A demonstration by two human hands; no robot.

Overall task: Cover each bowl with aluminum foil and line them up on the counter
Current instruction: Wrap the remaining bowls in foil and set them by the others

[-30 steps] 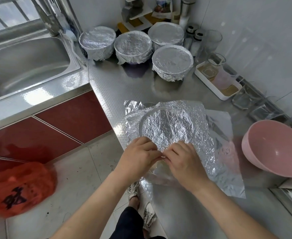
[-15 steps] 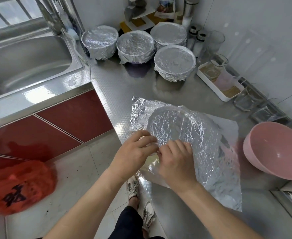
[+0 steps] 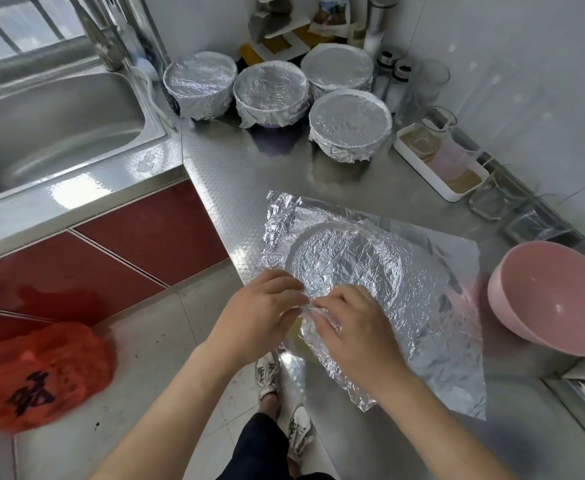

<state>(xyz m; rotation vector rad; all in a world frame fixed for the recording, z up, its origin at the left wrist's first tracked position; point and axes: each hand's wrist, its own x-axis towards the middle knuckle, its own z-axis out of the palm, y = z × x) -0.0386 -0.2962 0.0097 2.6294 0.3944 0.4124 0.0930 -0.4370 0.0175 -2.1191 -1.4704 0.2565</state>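
Note:
A crinkled aluminum foil sheet (image 3: 422, 306) lies draped over a bowl near the counter's front edge; the bowl's round rim shows through it and a pale bit of its side (image 3: 296, 336) peeks out underneath. My left hand (image 3: 260, 313) and my right hand (image 3: 357, 323) meet at the near rim, fingers curled and pinching the foil edge down. Several foil-covered bowls (image 3: 350, 123) stand grouped at the back of the counter. An uncovered pink bowl (image 3: 554, 299) sits to the right.
A steel sink (image 3: 42, 123) with a tap is at the left. A white tray (image 3: 422, 161) with glass cups and some jars line the right wall. A red plastic bag (image 3: 35, 372) hangs low at the left. Red cabinet fronts run below the counter.
The foil sheet has shifted and been pressed lower around the bowl. Both hands have stayed together at the near rim, working the foil edge.

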